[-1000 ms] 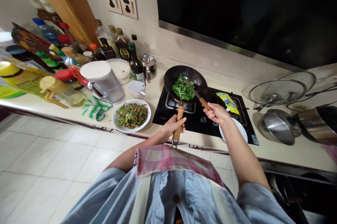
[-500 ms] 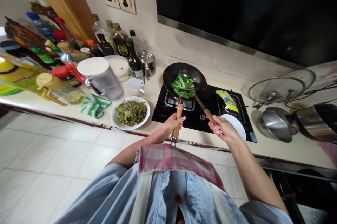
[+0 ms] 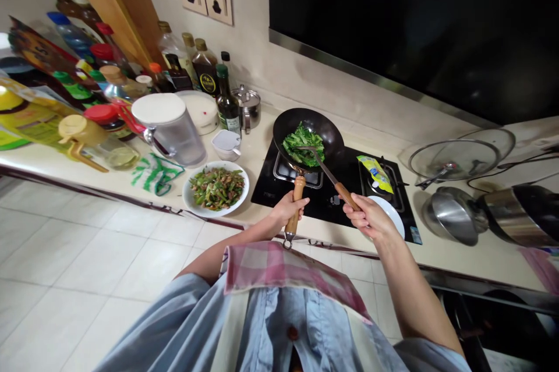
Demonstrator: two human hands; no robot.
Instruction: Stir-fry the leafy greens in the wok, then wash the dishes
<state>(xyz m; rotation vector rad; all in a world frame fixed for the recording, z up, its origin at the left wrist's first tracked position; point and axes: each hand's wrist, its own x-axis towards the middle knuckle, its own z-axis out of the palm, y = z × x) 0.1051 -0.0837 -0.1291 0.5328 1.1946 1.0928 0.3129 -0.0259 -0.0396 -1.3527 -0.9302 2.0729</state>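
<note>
Spatula point(image 3: 334, 179) pulled back, greens point(image 3: 303, 149) beyond fingers point(image 3: 356, 215)

Spatula blade point(image 3: 311, 149) hidden in greens point(image 3: 298, 151); bottle labels point(image 3: 233, 124) too small.

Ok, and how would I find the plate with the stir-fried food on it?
Find the black gas hob on the counter, where a person holds a black wok. Just left of the hob, near the counter's front edge, sits a round white plate. Unlike the other white plate at the hob's right corner, it is piled with chopped green vegetables and brown bits.
</note>
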